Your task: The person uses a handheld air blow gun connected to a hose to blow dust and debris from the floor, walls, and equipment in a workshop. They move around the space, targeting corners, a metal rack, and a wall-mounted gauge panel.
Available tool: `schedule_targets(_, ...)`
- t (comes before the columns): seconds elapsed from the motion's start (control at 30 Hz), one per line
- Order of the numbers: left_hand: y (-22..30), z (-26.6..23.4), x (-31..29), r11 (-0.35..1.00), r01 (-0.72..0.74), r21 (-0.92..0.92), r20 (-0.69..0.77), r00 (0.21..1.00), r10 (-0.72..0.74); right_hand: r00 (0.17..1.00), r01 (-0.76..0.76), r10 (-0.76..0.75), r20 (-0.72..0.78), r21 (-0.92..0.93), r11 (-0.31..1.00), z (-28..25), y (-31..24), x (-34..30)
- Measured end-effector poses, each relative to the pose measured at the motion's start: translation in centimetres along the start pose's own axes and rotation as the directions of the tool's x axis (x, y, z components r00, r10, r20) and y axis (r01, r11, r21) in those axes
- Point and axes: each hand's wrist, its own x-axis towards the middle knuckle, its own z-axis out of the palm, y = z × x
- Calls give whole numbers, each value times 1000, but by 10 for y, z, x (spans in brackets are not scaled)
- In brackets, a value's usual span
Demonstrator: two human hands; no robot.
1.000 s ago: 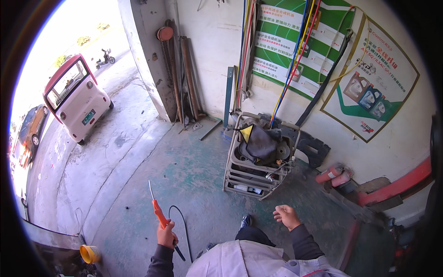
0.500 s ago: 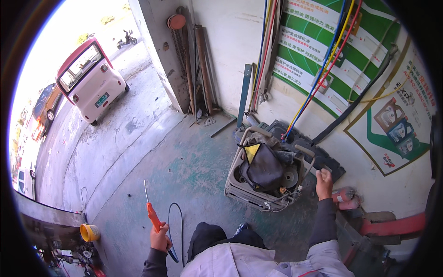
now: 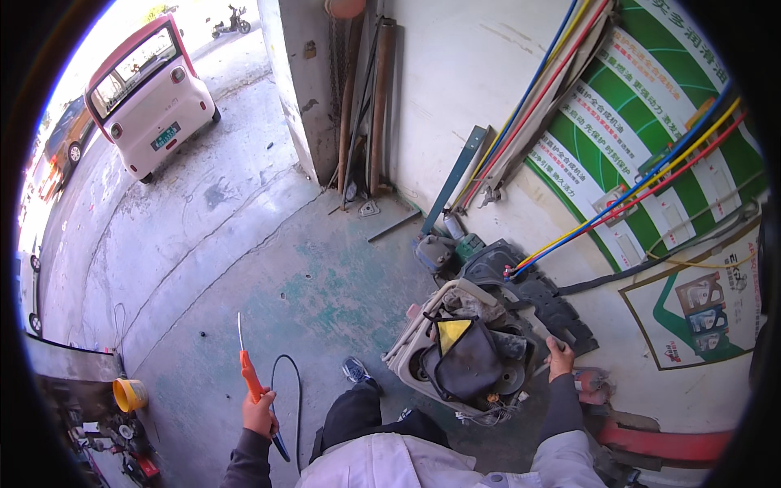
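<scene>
An orange air blow gun with a long thin metal nozzle is gripped in my left hand, nozzle pointing up and away. Its dark hose loops down beside my leg. My right hand is closed at the right-hand handle of a worn beige cart, which stands on the floor ahead and to the right. In the cart's top lies a black bag with a yellow patch, among greyish rags and round dark parts.
Blue, yellow and red hoses run down by the wall to dark plastic panels behind the cart. A red arm juts in at lower right. A yellow bucket stands left. Beyond the doorway is a parked white vehicle.
My view has turned and shifted, and a foot has come forward beside the cart. My right hand now sits against the cart handle. The blow gun stays in my left hand.
</scene>
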Motion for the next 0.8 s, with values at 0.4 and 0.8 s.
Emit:
schedule_targets(0.4, 52, 48, 97, 998, 53, 21, 201, 978, -57, 987, -148, 123, 99, 309, 939, 94, -44, -7)
schedule_targets(0.8, 66, 71, 132, 983, 23, 184, 251, 965, -70, 993, -118, 113, 35, 400, 909, 85, -6, -19)
